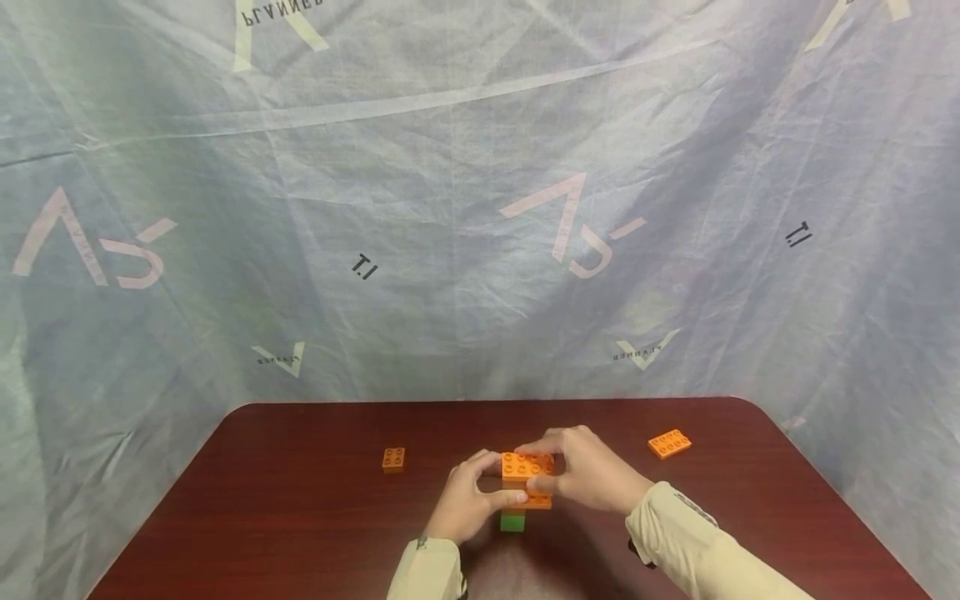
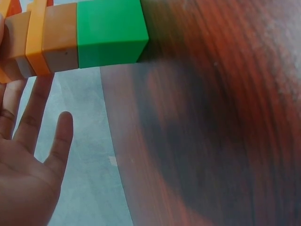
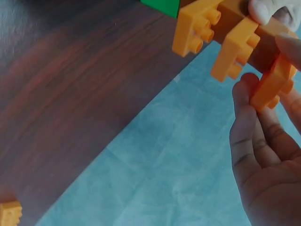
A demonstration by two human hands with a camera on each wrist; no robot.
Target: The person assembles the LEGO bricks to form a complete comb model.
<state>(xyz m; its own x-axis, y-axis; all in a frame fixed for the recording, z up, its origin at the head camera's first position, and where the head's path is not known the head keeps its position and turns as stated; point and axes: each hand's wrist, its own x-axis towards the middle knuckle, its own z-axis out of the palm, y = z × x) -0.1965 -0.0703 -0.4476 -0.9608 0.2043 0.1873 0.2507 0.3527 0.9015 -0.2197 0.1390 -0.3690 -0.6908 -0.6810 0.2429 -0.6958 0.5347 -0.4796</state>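
A stack of toy building bricks stands upright on the table. Its base is a green brick, above which brown-orange bricks alternate with wider orange studded plates that jut out to the right. My left hand holds the upper part of the stack between thumb and fingers, its little finger spread free in the left wrist view. From the right side, my right hand pinches the top orange plate, thumb in front and fingers behind. The fingers partly cover the upper bricks.
A small orange four-stud brick lies on the dark red wooden table, left of the stack. Toward the back right lies a loose orange studded plate. A grey printed cloth hangs behind the table.
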